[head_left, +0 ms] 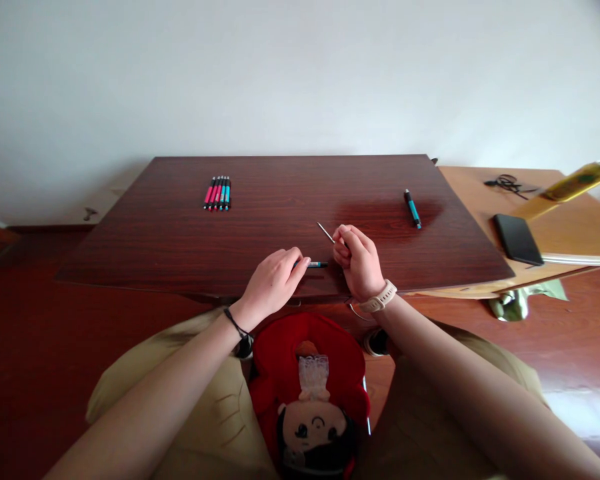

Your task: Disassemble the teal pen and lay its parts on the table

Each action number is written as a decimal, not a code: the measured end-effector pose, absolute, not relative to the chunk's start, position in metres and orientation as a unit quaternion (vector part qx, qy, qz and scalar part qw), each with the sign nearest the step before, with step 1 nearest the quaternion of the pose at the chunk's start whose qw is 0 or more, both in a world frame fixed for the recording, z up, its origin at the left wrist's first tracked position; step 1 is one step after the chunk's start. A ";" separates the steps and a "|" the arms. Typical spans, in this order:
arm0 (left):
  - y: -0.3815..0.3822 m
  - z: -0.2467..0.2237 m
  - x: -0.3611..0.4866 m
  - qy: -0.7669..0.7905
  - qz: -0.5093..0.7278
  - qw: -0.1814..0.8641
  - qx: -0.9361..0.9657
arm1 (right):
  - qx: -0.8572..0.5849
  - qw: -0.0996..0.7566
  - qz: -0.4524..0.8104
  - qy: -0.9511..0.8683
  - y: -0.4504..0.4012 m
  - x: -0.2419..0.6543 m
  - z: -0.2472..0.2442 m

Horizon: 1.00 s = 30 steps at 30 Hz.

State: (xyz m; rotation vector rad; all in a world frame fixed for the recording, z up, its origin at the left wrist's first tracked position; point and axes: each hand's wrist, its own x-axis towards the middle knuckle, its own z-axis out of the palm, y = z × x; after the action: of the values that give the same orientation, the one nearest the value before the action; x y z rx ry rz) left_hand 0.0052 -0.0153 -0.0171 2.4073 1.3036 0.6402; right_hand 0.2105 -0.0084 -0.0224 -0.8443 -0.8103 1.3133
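My left hand (275, 280) is closed on a blue and dark pen (316, 265) near the table's front edge; the pen points right out of the fingers. Just to the right, my right hand (356, 259) has its fingers curled round a thin metallic rod (325, 232), whose tip sticks out up and to the left. Beyond the hands, at the back left of the table, several pink and blue pens (217, 193) lie side by side. One more blue and black pen (413, 209) rests by itself on the right.
The dark wooden table (280, 220) stands against a white wall. On a lighter table (575, 230) at the right are a black flat object (518, 239), a black cable (507, 185) and a yellow can (575, 187). A red plush doll (313, 400) sits between the legs.
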 end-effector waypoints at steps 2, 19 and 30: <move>-0.015 -0.017 0.006 0.465 0.240 0.184 0.832 | -0.364 0.642 0.579 -0.348 -0.009 0.211 -0.021; -0.001 -0.016 0.005 0.461 0.481 0.466 0.582 | -0.311 0.689 0.602 -0.256 -0.006 0.216 -0.020; 0.007 -0.013 -0.001 0.424 0.550 0.585 0.419 | -0.347 0.690 0.577 -0.266 -0.005 0.213 -0.020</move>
State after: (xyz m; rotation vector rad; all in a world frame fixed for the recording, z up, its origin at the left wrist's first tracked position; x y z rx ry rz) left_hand -0.0009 0.0066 -0.0129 0.9769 0.9898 1.2823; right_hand 0.2127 -0.0054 -0.0203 -0.7771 -0.5957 1.2903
